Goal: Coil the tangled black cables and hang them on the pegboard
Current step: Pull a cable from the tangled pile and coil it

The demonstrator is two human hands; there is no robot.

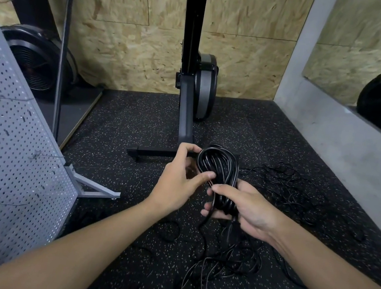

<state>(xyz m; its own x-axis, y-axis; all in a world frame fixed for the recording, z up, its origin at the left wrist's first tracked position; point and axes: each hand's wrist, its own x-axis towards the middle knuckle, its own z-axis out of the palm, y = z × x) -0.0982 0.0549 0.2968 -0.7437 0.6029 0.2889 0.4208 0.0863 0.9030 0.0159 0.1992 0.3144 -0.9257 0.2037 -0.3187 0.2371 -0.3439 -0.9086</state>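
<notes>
The pegboard stands left; loose cables sprawl on the floor. Above them the coil looks light, limp yet springy: the right grip clamps its waist, the left grip pinches its upper loop. Best held across all strands.

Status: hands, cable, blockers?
Left hand pinches top of coiled black cable bundle, right hand grips bottom. Loose black cables tangled on speckled floor. Grey perforated pegboard left, no cable hung.

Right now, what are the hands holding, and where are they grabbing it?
A coiled bundle of shiny black cable. The right hand grips its lower end; the left hand pinches its upper loop, thumb across the middle.
</notes>
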